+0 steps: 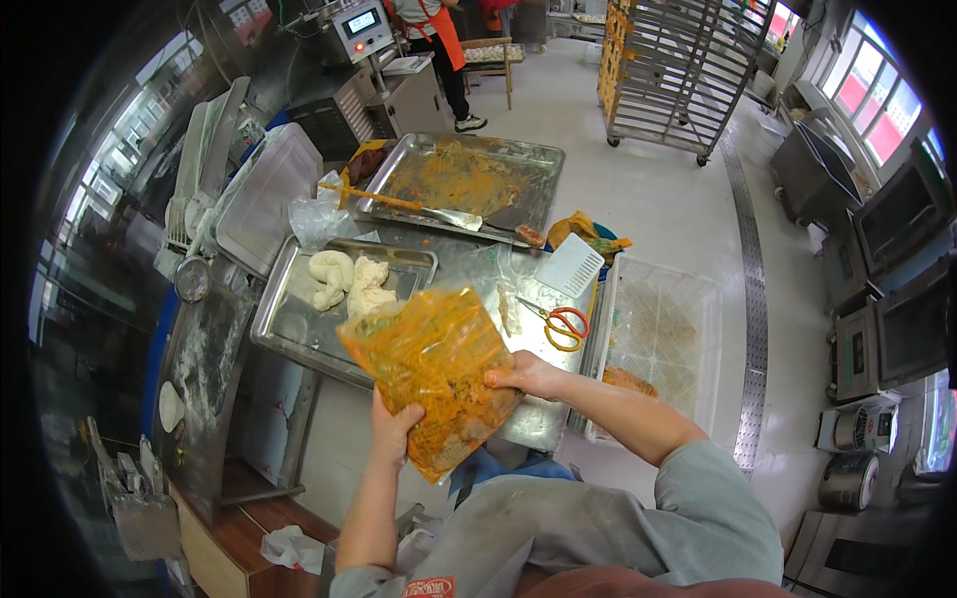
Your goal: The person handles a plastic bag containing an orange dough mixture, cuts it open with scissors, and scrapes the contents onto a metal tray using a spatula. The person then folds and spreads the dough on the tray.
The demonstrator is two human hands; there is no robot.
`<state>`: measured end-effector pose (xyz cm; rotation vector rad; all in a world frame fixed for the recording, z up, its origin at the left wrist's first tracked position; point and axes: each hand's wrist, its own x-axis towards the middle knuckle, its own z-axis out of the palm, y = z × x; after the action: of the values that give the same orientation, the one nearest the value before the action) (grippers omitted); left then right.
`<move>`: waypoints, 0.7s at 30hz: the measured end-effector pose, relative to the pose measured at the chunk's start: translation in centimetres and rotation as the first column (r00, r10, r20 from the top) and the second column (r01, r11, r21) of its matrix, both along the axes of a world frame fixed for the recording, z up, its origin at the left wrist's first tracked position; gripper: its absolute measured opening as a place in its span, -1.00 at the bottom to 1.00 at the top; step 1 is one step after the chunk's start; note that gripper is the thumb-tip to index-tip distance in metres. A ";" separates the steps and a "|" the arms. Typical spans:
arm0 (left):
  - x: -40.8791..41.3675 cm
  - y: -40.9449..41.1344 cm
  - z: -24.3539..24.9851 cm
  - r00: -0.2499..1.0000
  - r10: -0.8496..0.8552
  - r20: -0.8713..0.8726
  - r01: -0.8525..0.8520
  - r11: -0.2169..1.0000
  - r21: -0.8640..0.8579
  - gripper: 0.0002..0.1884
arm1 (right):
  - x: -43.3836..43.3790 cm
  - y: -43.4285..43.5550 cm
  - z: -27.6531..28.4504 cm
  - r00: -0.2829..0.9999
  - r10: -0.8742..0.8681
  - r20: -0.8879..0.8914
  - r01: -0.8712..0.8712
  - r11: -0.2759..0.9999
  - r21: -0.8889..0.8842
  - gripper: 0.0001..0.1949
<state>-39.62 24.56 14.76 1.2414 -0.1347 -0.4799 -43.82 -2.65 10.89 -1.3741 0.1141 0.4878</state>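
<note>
A large clear plastic bag [441, 366], smeared orange and filled with an orange-brown food mass, is held up between both hands. My left hand [392, 426] grips its lower left edge, thumb on the front. My right hand [527, 375] pinches its right edge. Behind the bag, a metal tray [280, 314] carries pale lumps of dough [333, 276]. To the bag's right, scissors [564, 325] with red and yellow handles lie on the metal table [538, 426], near a white slotted plastic scraper [570, 265]. Whatever is directly beneath the bag is hidden.
An orange-smeared metal tray [549, 179] holds a long-handled spatula [448, 217]. A white plastic crate [706, 336] stands at the right, with a wheeled rack [680, 82] farther back. Someone in an orange apron [441, 34] stands behind. A flour-dusted metal surface [202, 351] is at the left.
</note>
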 end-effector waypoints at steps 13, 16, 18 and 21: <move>13.1 -6.7 3.0 0.946 -0.283 0.159 0.289 0.957 -0.018 -0.21 | 3.4 -1.4 2.6 0.824 -0.529 0.202 0.537 0.843 0.016 -0.43; 17.0 -7.1 3.3 0.908 -0.331 0.258 0.359 0.931 -0.066 -0.11 | 5.7 -0.9 2.2 0.784 -0.578 0.227 0.570 0.815 0.106 -0.33; 18.8 -7.3 2.8 0.892 -0.311 0.327 0.357 0.930 -0.089 -0.06 | 7.6 -0.3 2.8 0.732 -0.630 0.260 0.592 0.777 0.214 -0.25; 21.2 -7.7 3.0 0.902 -0.281 0.328 0.355 0.915 -0.191 -0.05 | 9.7 0.1 3.2 0.738 -0.629 0.244 0.601 0.778 0.186 -0.24</move>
<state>-18.44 16.90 17.79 1.0402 -0.6447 -0.5415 -34.12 -2.60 14.07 -1.2097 0.2890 -0.2755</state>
